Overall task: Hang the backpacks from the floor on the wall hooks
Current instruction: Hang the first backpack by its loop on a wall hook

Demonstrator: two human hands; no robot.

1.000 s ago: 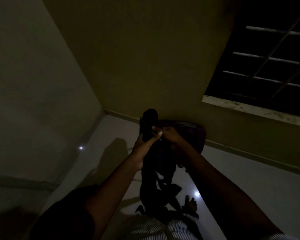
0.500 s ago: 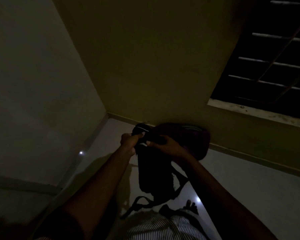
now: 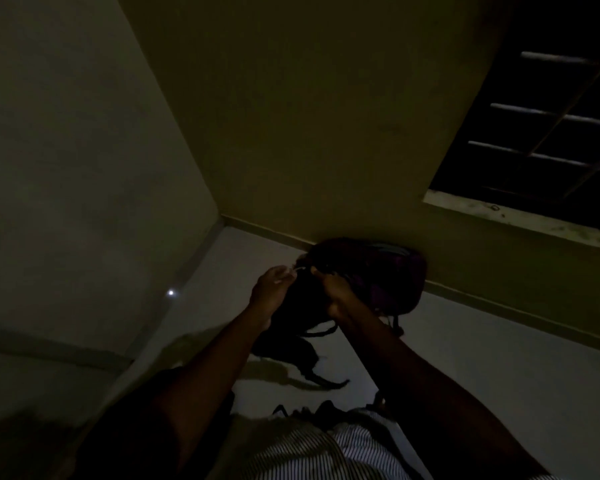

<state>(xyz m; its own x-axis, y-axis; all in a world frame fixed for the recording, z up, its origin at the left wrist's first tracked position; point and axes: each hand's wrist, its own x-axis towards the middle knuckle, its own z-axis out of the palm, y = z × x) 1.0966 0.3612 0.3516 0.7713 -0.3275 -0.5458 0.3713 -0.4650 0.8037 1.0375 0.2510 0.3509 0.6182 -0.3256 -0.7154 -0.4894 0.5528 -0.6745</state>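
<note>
Holding a dark backpack (image 3: 378, 282) near the window (image 3: 551, 140), both hands grip it: left hand (image 3: 272, 289), right hand (image 3: 336, 292); the floor (image 3: 499, 341) beside it is open.

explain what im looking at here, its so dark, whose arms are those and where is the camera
The camera is worn on a person's head and looks forward and down, so the two bare arms reaching out from the bottom are that person's own. There is no machine. The left hand and the right hand are both closed on the top of a dark black and purple fabric backpack, held up in front of the yellowish wall. Its loose straps dangle toward the pale tiled floor. A barred window is at upper right. No wall hook shows in this picture.
</note>
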